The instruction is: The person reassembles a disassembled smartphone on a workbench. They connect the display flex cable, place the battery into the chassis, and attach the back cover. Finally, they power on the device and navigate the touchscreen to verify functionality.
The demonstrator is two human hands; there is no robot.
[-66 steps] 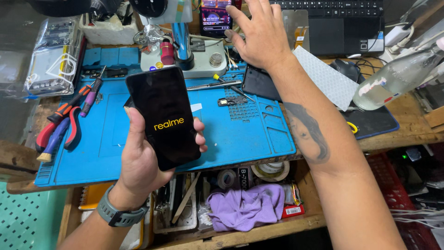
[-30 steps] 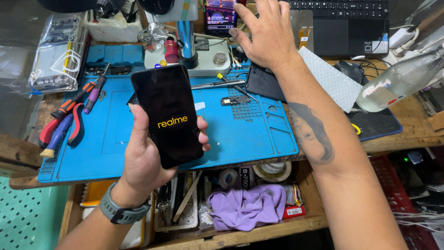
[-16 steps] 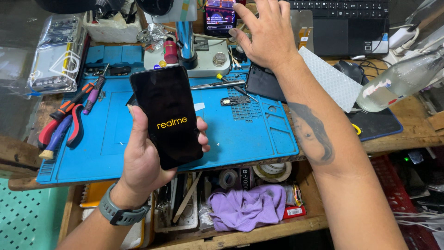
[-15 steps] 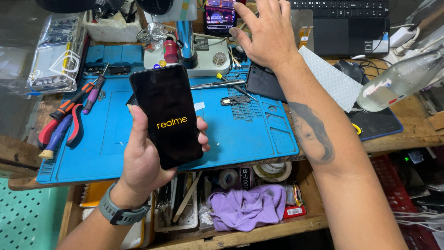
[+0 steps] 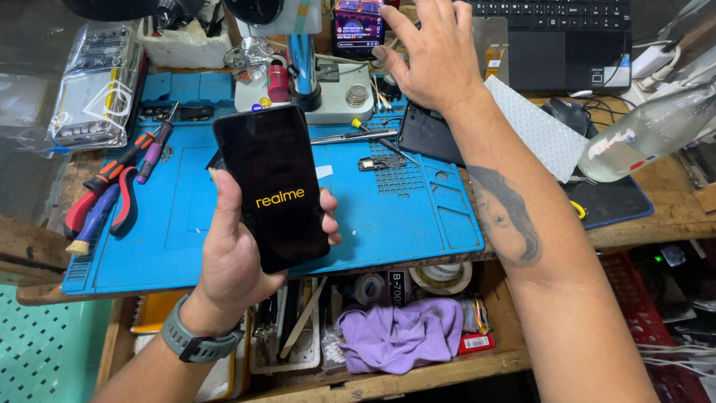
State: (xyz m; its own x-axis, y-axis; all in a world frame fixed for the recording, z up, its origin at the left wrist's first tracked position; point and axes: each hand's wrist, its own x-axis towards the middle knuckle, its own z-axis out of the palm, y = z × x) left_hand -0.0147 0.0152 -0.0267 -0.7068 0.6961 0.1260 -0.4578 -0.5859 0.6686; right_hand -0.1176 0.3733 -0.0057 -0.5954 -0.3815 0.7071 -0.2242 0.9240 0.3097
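Left hand (image 5: 239,254) grips a slim black glass-faced smartphone (image 5: 272,186), screen lit (a yellow logo), above the blue silicone repair mat (image 5: 403,224). Right hand (image 5: 436,60), fingers spread and empty, reaches toward the bench's rear. The phone is probably light, rigid, slippery, fragile; best held by its edges.

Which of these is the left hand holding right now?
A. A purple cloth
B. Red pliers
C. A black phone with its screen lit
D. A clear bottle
C: the left hand grips the phone upright over the blue mat, a yellow logo glowing on its dark screen; the pliers, cloth and bottle lie untouched.
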